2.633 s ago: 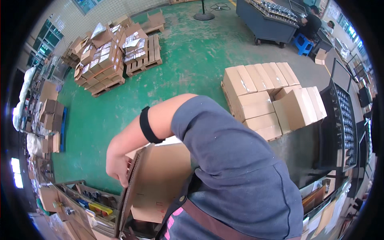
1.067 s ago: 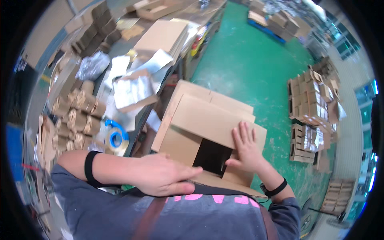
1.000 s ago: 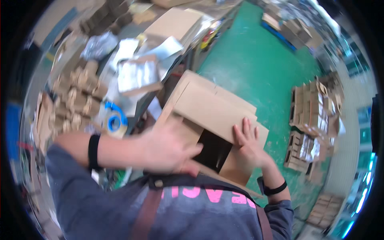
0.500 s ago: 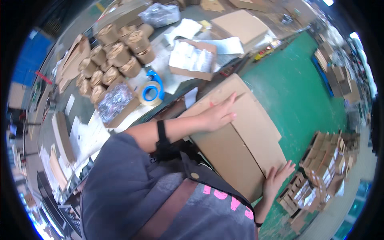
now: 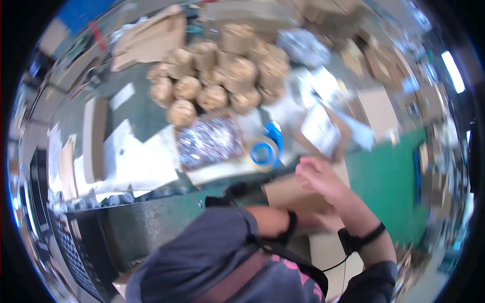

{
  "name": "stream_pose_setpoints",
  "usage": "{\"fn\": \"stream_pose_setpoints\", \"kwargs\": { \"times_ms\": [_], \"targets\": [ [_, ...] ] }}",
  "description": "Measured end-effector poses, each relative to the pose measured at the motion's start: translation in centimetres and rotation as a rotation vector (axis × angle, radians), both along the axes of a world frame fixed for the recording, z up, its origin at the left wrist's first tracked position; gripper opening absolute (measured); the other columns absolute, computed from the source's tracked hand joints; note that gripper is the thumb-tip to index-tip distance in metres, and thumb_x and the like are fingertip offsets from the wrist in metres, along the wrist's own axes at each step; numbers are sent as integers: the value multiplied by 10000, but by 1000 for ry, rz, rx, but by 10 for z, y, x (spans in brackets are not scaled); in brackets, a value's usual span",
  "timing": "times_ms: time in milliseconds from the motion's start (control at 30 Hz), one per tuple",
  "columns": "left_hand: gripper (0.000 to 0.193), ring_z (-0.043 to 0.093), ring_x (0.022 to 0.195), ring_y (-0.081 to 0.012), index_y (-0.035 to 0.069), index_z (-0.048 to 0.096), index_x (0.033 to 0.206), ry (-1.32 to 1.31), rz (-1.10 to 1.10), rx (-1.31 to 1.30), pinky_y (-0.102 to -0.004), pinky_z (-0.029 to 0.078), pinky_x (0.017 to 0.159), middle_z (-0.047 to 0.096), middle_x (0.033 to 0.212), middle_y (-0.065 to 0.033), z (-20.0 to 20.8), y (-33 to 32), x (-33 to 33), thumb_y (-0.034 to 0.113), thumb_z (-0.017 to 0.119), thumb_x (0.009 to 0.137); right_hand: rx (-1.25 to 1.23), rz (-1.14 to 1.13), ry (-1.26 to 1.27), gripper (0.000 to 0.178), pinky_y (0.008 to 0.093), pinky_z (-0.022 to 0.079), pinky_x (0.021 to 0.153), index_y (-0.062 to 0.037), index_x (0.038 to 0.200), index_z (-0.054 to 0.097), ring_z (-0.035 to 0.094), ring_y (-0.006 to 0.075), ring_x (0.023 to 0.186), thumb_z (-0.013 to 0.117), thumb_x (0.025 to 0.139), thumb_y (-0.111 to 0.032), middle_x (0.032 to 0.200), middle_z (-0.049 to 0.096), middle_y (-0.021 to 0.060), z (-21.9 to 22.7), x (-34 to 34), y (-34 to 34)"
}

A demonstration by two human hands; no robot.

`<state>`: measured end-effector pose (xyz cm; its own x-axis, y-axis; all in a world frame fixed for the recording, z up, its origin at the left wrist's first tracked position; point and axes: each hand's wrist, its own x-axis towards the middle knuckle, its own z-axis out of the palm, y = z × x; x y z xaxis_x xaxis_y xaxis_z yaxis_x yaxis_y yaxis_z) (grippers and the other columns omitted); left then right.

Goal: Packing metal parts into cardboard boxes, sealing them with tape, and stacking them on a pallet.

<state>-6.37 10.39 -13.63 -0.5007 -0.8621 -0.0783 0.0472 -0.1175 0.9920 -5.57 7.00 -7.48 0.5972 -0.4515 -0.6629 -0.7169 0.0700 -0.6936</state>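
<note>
A brown cardboard carton lies in front of me, partly covered by my arms. My left hand is low over it, blurred and partly behind my right forearm, so its fingers cannot be made out. Above the carton, crossing over the left arm, is my right hand. Its fingers are loosely bent and somewhat apart, with nothing visible in them. On the table to its left stands a blue tape dispenser with a roll of clear-yellowish tape. An open box of white packets sits just beyond the right hand.
Several brown paper-wrapped bundles are grouped on the table. Nearer lies a box of clear-plastic-wrapped items. A long cardboard piece and white sheets are at the left. Green floor shows at the right.
My right hand has left the carton's right end and come up across toward the table. My left hand has shifted lower. The view has swung left, and the table is now more central.
</note>
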Motion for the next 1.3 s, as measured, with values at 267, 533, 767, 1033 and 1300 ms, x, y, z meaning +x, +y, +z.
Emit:
{"fn": "stream_pose_setpoints", "kwargs": {
  "times_ms": [267, 533, 767, 1033, 1300],
  "targets": [
    [780, 224, 1384, -341, -1, 175, 1451, -113, 584, -278, -394, 182, 1144, 241, 1479, -216, -93, 52, 77, 358, 575, 886, -303, -148, 305, 424, 342, 558, 424, 105, 901, 592, 669, 274, 601, 743, 693, -231, 806, 634, 203, -178, 45, -16],
    [819, 191, 1396, -360, 36, 159, 1468, 293, 155, -439, -403, 177, 1145, 213, 1500, -210, -87, -56, -19, 374, 591, 860, -622, -262, -273, 651, 301, 445, 896, 13, 1218, 467, 565, 173, 1039, 691, 610, -41, 1110, 583, 120, 87, -35, -17],
    [844, 166, 1402, -370, -86, 76, 1440, -212, 10, -267, -402, 159, 1144, 168, 1489, -287, -38, -14, -77, 294, 584, 883, -851, -595, 98, 718, 286, 430, 888, 5, 1245, 489, 567, 160, 989, 523, 529, 59, 1029, 574, 59, 209, -283, 126],
    [655, 333, 1290, -314, -58, 240, 1383, -230, -57, -230, -372, 290, 1055, 334, 1389, -223, 21, 17, -84, 244, 569, 903, -885, -469, 220, 505, 371, 503, 749, -31, 1086, 520, 618, 352, 853, 640, 599, 30, 916, 608, 176, 74, -368, 166],
    [299, 593, 888, -196, 20, 548, 1166, 135, -194, 776, -351, 509, 748, 599, 1016, -69, 66, 44, -132, 217, 552, 941, -958, -459, 206, 513, 369, 506, 743, -34, 1088, 520, 622, 347, 853, 628, 592, 33, 922, 605, 166, 72, -372, 177]
  ]
}}
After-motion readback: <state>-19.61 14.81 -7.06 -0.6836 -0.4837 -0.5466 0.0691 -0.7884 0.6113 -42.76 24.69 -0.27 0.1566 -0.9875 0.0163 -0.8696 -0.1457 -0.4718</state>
